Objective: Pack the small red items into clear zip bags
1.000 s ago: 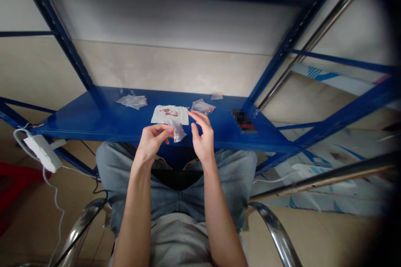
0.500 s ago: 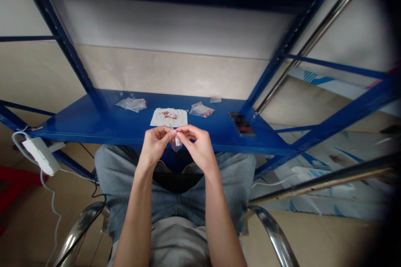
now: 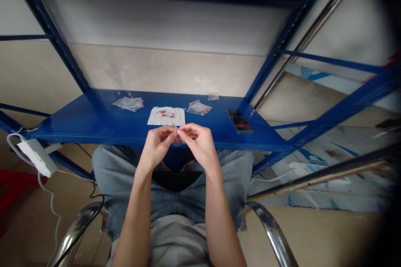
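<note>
A person sits on a chair with curved chrome arms (image 3: 272,233), facing a glossy blue steel shelf (image 3: 78,128), the left hand (image 3: 156,148) and right hand (image 3: 199,145) meeting over its near edge. The fingers (image 3: 189,130) of both hands curl inward, with thumbs and forefingers closed at the tips on a small clear plastic bag (image 3: 178,142). The hands hide most of it; only a sliver shows, held in the air at the middle of the shelf's near edge.

Just beyond the hands, a white rectangular sheet with a red and pink pattern (image 3: 166,116) lies flat on the shelf. To its left sits a crumpled clear plastic bag (image 3: 128,103). To its right lies another clear bag with reddish contents (image 3: 199,107), and farther back a small clear plastic scrap (image 3: 213,97). Toward the right end, a dark object (image 3: 239,121) is too blurred to identify. Off to the left, a white power adapter (image 3: 36,157) hangs by its white cable below the shelf.
</note>
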Motion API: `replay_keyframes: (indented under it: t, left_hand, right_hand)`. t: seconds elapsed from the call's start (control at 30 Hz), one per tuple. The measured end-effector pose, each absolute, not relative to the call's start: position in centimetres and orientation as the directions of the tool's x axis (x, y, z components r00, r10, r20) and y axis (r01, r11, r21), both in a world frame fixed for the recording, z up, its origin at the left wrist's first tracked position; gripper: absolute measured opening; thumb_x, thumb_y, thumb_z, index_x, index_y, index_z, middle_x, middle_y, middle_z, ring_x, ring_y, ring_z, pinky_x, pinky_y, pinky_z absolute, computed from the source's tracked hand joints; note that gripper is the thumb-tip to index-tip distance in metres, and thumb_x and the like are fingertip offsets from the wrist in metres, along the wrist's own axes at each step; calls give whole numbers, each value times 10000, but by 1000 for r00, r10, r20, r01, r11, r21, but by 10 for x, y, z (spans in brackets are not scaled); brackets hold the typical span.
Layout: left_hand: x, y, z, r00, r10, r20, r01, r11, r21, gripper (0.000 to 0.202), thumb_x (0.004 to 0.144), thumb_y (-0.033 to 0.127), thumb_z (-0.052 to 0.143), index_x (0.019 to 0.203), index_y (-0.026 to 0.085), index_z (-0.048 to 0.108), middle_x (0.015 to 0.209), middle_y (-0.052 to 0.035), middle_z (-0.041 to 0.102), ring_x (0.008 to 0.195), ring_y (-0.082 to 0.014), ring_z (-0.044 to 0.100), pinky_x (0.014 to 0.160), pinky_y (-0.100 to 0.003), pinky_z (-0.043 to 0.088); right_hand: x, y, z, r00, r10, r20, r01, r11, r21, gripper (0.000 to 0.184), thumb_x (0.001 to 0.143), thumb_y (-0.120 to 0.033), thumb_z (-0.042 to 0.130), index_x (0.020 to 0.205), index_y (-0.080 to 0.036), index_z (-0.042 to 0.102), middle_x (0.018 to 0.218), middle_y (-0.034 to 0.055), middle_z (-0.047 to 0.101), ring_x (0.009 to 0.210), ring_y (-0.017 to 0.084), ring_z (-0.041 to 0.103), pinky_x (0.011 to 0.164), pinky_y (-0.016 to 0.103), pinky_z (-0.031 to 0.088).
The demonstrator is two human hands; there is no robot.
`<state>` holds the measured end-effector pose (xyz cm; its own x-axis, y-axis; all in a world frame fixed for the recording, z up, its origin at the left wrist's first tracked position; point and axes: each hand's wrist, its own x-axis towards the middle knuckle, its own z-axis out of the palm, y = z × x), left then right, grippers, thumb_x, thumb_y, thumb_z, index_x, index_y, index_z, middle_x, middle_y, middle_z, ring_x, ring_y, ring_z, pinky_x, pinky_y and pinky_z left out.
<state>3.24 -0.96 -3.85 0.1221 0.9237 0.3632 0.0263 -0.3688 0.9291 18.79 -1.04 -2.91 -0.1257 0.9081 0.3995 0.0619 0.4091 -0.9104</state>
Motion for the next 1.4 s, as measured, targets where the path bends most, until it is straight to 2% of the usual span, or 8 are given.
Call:
replay_keyframes:
  t: [0.3,0.57,0.8,1.07,1.3,1.4]
  left_hand:
    - [35,-11,-36,125,918,376,145,-392,909,215,897,374,642,875,183,737,821,-64,738,753,-203,682,704,-287,519]
    - [36,-16,-31,109,915,388,167,-402,900,225,895,381,643,863,179,737,823,-68,744,730,-201,680,684,-289,521]
    - [35,-19,-26,65,902,427,246,-429,869,207,902,341,620,843,167,716,808,-52,735,715,-173,664,655,-258,495]
    - [38,-18,-26,46,907,418,177,-419,891,163,889,313,635,817,167,641,758,-28,685,686,-149,651,638,-243,496]
    - [37,-16,-27,64,902,428,221,-431,875,145,888,314,640,853,175,625,814,-32,676,727,-154,648,659,-249,503]
    - [37,-18,-25,126,899,419,248,-438,864,136,909,300,611,862,175,634,836,-35,688,755,-157,657,699,-260,507]
  right_hand:
    - [193,-8,-33,-130,899,418,103,432,-896,278,921,-438,619,887,-180,718,820,50,735,730,198,694,688,297,558]
    - [191,-6,-36,-136,905,403,62,414,-908,286,902,-461,649,919,-187,730,854,56,741,743,203,699,707,306,578]
    - [195,-8,-35,-229,908,351,-27,355,-935,267,888,-409,678,1006,-182,754,947,72,759,842,214,717,782,329,591]
    - [197,-6,-33,-232,924,303,-65,296,-953,272,852,-426,710,928,-169,761,835,61,755,748,198,712,723,320,589]
    - [198,-1,-38,-196,953,229,-108,211,-971,292,780,-436,778,866,-162,722,773,55,741,673,177,689,648,289,572]
    - [199,1,-40,-192,953,235,-112,217,-970,289,774,-433,782,837,-161,705,748,44,722,650,161,668,636,275,557]
